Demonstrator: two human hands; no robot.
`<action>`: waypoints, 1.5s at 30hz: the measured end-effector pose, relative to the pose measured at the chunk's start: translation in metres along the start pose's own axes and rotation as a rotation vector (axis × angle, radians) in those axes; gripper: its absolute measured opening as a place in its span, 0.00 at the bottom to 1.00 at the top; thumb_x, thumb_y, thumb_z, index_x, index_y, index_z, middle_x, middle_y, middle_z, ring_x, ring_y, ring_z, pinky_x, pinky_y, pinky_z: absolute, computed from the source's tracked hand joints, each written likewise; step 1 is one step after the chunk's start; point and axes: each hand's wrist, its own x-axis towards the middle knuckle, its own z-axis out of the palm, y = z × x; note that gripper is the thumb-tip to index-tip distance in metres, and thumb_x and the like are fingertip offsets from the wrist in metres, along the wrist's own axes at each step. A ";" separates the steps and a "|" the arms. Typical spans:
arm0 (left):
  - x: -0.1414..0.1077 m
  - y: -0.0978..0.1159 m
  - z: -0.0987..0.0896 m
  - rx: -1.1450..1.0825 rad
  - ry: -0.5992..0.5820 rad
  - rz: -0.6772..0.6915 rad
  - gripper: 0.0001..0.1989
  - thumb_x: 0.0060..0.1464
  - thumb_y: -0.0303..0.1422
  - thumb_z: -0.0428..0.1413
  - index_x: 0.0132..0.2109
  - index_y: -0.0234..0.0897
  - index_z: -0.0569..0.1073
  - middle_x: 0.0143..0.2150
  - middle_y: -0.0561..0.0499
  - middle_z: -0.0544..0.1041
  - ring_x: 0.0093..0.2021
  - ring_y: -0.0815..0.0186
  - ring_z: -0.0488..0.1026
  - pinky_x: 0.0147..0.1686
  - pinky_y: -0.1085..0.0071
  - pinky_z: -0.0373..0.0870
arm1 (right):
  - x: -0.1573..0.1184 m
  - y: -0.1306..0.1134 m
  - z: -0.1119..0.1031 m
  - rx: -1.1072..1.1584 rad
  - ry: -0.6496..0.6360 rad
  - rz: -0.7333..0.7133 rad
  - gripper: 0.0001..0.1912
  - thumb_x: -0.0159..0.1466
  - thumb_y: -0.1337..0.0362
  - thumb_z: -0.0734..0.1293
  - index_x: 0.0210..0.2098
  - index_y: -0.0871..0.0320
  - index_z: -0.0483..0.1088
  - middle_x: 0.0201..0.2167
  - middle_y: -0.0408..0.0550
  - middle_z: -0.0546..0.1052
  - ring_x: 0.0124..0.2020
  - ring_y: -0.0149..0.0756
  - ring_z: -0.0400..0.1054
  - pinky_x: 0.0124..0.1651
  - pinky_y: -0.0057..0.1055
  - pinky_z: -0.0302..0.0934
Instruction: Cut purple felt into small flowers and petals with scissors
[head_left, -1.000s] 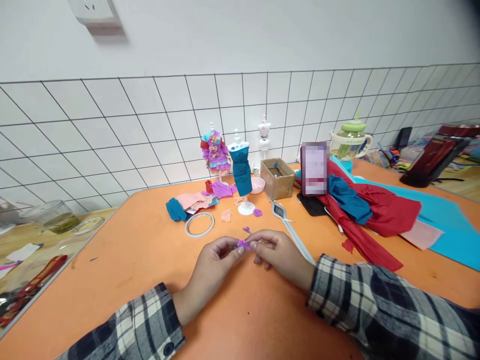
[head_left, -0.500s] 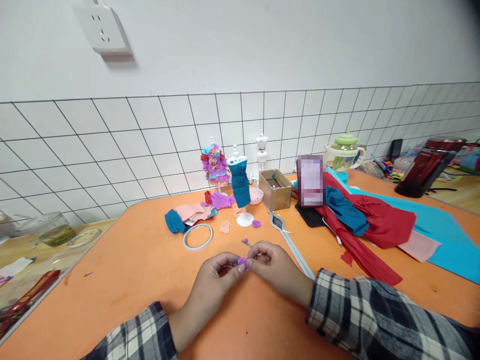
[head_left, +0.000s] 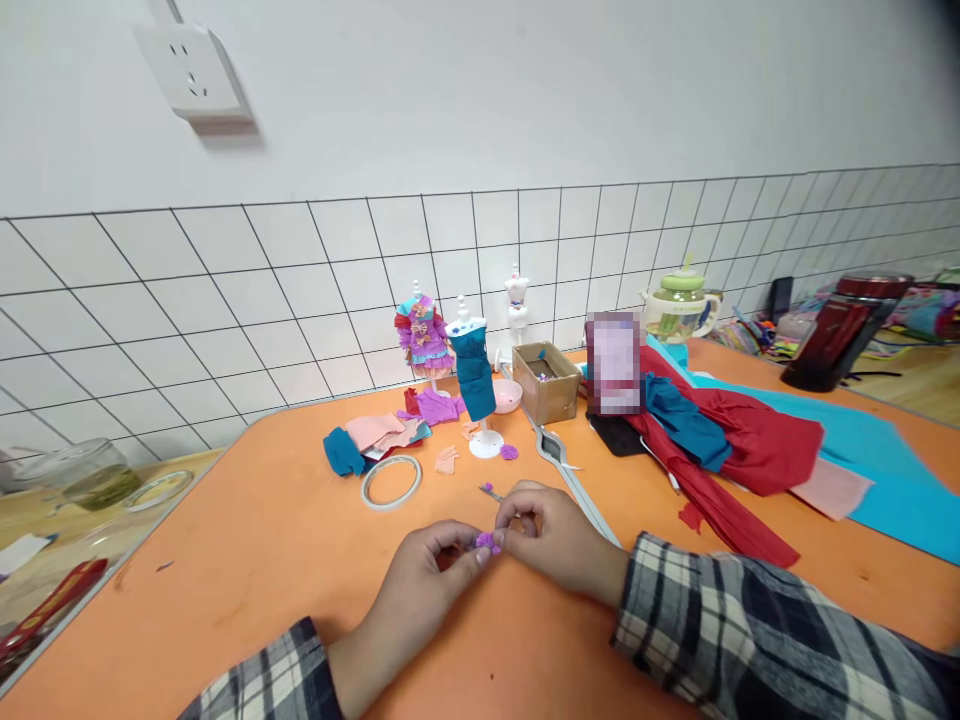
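Note:
A small gathered piece of purple crepe paper is pinched between my two hands just above the orange table. My left hand grips its left side with thumb and forefinger. On its right side, the fingertips of my right hand are closed on it too. Just beyond my right fingers lies what looks like a pair of scissors, mostly hidden, with a purple scrap at it. Behind stands a mini dress form wrapped in teal crepe paper, and a purple ruffled round lies by its base.
To the left lie a roll of tape and folded paper pieces. A cardboard box, a pink bowl and a propped phone stand behind. Red crepe paper and a dark red flask are at right.
My view has shifted slightly, so the table things sit a little further left. Both hands stay pinched on the purple paper, which has turned slightly between the fingers.

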 end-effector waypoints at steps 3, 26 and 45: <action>-0.001 0.002 0.000 -0.010 0.013 -0.038 0.17 0.45 0.45 0.62 0.32 0.33 0.78 0.31 0.47 0.78 0.34 0.61 0.71 0.37 0.69 0.66 | 0.001 -0.003 -0.006 0.070 -0.012 0.032 0.07 0.59 0.64 0.66 0.37 0.58 0.74 0.30 0.42 0.71 0.26 0.27 0.60 0.30 0.26 0.55; 0.004 -0.005 -0.047 0.624 0.125 0.694 0.08 0.58 0.30 0.55 0.42 0.41 0.78 0.36 0.49 0.80 0.38 0.64 0.75 0.40 0.68 0.70 | -0.003 0.002 -0.031 -1.065 -0.339 -0.062 0.13 0.62 0.75 0.60 0.43 0.59 0.71 0.39 0.53 0.71 0.33 0.39 0.70 0.28 0.30 0.54; 0.014 -0.014 -0.047 0.606 0.101 0.524 0.10 0.59 0.35 0.54 0.41 0.41 0.81 0.39 0.47 0.79 0.39 0.63 0.76 0.41 0.68 0.72 | 0.024 0.019 -0.031 -0.926 -0.110 0.000 0.11 0.67 0.60 0.61 0.40 0.54 0.75 0.38 0.48 0.76 0.41 0.38 0.69 0.35 0.30 0.55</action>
